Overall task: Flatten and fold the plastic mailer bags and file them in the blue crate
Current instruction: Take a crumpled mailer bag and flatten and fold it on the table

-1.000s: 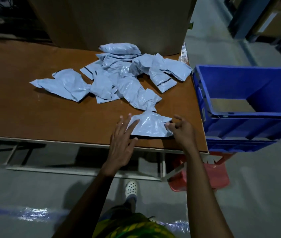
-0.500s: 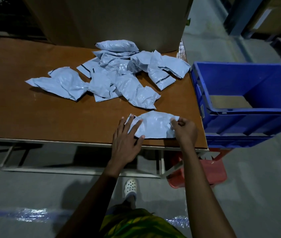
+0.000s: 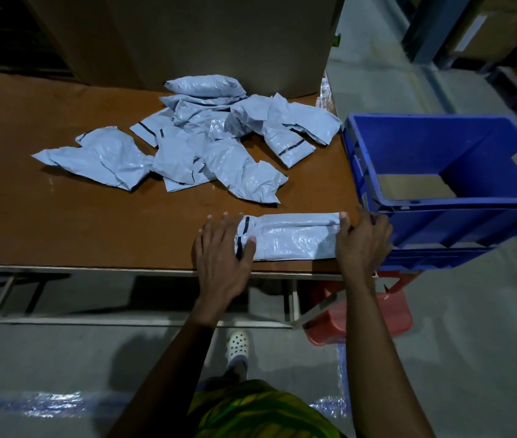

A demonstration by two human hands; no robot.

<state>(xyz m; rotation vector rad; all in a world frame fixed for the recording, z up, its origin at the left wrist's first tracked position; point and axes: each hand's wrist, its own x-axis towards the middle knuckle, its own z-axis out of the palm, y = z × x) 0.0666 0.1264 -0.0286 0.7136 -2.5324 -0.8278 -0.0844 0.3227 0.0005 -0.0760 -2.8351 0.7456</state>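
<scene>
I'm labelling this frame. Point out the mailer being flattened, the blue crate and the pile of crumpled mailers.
mailer being flattened (image 3: pixel 295 237): head view, its smooth middle.
blue crate (image 3: pixel 471 211): head view, near rim.
pile of crumpled mailers (image 3: pixel 206 143): head view, middle of the heap.

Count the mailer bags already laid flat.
1: the flat mailer bag at the table's near edge, left hand pressing one end, right hand holding the other. The heap behind is crumpled; it may hide more.

You have a single view, worn on your head (wide-angle, so the frame's edges bow): it looks forward and steeply down from close above the table (image 3: pixel 61 216), centred on the mailer bag (image 3: pixel 291 237), the blue crate (image 3: pixel 471 226) at right.
</scene>
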